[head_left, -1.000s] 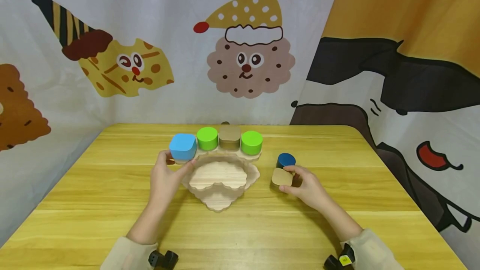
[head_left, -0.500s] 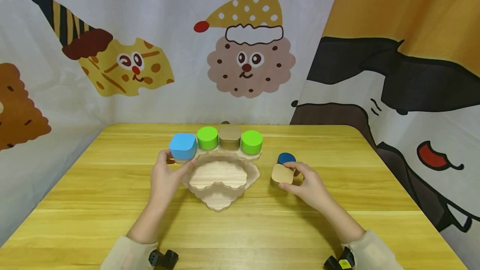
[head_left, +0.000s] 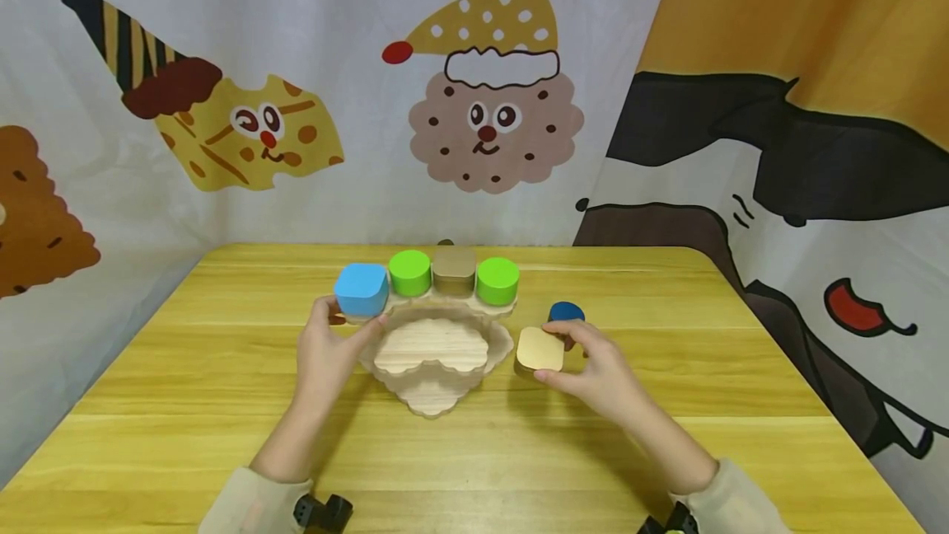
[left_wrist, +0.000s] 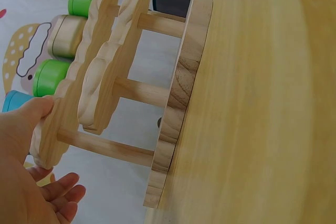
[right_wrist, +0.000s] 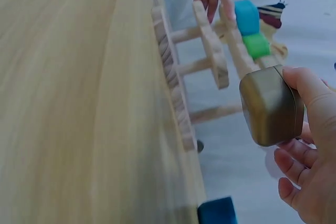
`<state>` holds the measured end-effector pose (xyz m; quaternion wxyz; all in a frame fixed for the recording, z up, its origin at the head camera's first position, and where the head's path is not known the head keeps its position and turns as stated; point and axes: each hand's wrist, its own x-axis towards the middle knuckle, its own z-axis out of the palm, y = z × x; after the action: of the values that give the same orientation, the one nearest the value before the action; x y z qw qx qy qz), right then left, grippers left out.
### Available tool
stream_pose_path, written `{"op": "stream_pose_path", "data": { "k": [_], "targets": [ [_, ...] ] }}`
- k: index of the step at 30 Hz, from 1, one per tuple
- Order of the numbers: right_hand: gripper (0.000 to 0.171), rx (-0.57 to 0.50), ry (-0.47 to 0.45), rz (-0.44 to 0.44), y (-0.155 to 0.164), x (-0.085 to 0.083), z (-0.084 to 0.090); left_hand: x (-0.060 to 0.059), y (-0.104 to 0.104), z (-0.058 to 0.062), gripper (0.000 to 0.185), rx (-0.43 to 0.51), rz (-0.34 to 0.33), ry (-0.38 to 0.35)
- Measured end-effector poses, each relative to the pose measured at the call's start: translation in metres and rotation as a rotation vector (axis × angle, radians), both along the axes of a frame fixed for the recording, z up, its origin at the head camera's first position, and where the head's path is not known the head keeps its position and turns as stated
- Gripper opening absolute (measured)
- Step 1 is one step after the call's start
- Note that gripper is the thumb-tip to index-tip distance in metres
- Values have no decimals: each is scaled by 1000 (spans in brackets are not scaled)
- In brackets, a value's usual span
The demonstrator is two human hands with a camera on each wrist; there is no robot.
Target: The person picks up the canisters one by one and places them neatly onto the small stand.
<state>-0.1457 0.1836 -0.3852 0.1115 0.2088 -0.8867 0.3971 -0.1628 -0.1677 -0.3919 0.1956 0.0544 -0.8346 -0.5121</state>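
Note:
A three-tier wooden stand [head_left: 430, 344] with wavy edges stands on the table. My left hand [head_left: 324, 361] grips the left end of its top tier, thumb on the upper face and fingers curled below, as the left wrist view shows. Along that tier sit a light blue tin [head_left: 362, 289], a green tin [head_left: 410, 274], a gold tin [head_left: 454, 270] and another green tin [head_left: 497, 281]. Just right of the stand, my right hand [head_left: 608, 371] pinches a second gold tin [right_wrist: 270, 106], square with rounded corners and a lid seam, between thumb and fingers. The lower tiers hold nothing.
Behind the right hand a round dark blue tin [head_left: 567, 311] stands on the wooden table [head_left: 474, 476], partly covered by the fingers. A printed cartoon curtain [head_left: 296, 213] hangs right behind the table's far edge.
My right hand has carried the gold tin left and slightly toward the stand, away from the dark blue tin. The left hand and the stand have stayed in place.

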Motion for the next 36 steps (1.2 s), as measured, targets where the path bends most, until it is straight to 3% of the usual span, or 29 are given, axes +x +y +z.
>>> {"op": "stream_pose_path", "data": {
  "k": [16, 28, 36],
  "targets": [
    [58, -26, 22, 63, -39, 2, 18, 1, 1, 2, 64, -10, 2, 6],
    [57, -70, -20, 161, -73, -8, 27, 1, 1, 2, 63, -13, 6, 9],
    [58, -85, -47, 174, -98, -15, 29, 0, 1, 1, 62, -5, -1, 12]
  ]
}}
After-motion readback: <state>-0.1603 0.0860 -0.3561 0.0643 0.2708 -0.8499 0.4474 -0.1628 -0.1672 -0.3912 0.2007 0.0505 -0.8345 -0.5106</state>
